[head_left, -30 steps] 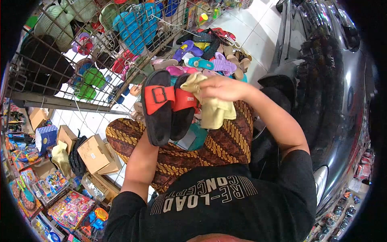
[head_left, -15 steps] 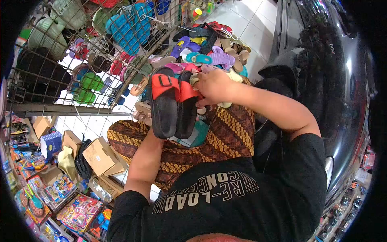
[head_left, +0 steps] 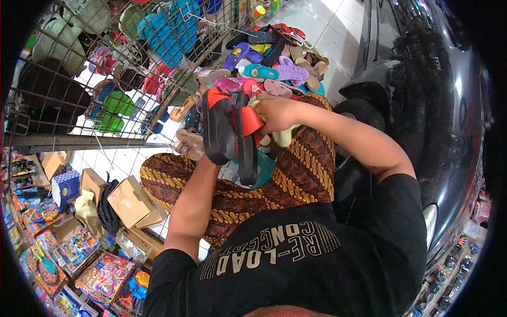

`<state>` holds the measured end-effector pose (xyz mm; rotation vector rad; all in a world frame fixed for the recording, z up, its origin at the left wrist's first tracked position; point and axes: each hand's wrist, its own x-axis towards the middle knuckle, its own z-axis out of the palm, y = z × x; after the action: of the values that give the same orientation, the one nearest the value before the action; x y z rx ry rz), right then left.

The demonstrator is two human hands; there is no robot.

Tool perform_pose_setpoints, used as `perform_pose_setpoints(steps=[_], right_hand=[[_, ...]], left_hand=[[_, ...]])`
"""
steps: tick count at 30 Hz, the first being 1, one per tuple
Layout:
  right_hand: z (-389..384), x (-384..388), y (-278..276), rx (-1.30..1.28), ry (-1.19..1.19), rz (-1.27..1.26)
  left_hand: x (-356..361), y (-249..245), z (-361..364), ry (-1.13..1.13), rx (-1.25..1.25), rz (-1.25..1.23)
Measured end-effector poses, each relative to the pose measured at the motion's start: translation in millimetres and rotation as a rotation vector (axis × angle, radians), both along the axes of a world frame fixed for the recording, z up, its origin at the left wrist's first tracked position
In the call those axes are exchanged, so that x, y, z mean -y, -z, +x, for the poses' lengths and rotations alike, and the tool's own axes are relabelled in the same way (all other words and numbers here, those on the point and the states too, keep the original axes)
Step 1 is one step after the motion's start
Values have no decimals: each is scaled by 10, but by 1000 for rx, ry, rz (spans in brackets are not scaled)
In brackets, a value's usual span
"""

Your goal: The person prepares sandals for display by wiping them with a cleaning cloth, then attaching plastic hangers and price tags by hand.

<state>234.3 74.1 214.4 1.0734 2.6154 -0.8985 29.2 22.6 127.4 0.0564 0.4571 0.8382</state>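
Note:
A pair of black slide sandals with red straps is held up over my lap. The left slide (head_left: 217,132) tilts with its black footbed toward me. The right slide (head_left: 247,150) is turned more on edge. My right hand (head_left: 275,112) is closed at the red strap of the right slide, with something pale yellow at its fingers. My left forearm (head_left: 193,203) reaches up behind the left slide, which hides that hand and its fingers. Just beyond the slides lies a heap of sandals (head_left: 290,73) in purple, pink, teal, beige and black.
A wire rack (head_left: 174,95) hung with sandals stands at the left. Open cardboard boxes (head_left: 129,203) and packaged toys (head_left: 105,274) lie at lower left. A dark vehicle (head_left: 422,127) is close on the right. White floor tiles (head_left: 338,31) show beyond the heap.
The slides have tilted and turned, from lying side by side with footbeds facing me to standing partly on edge. The right one has swung apart from the left, my right hand staying at its strap.

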Motion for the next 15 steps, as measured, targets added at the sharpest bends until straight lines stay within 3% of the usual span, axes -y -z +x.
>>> perform_pose_setpoints(steps=[3,6,7,11,13,15], right_hand=[[-68,66,15,113,12,131],[-213,189,-228,215,181,113],[-226,223,-162,146,232,230],[-175,190,-335,15,334,233],[-106,147,-353,2,324,204],[-64,130,-380,-40,369,220]], left_hand=[[12,-23,87,-43,-51,-7],[55,-406,56,-20,-101,121],[53,-477,44,-28,-104,139],[81,-369,-8,-10,-192,235],[22,-284,-29,-127,-530,528],[19,-200,-89,-185,-418,523]])
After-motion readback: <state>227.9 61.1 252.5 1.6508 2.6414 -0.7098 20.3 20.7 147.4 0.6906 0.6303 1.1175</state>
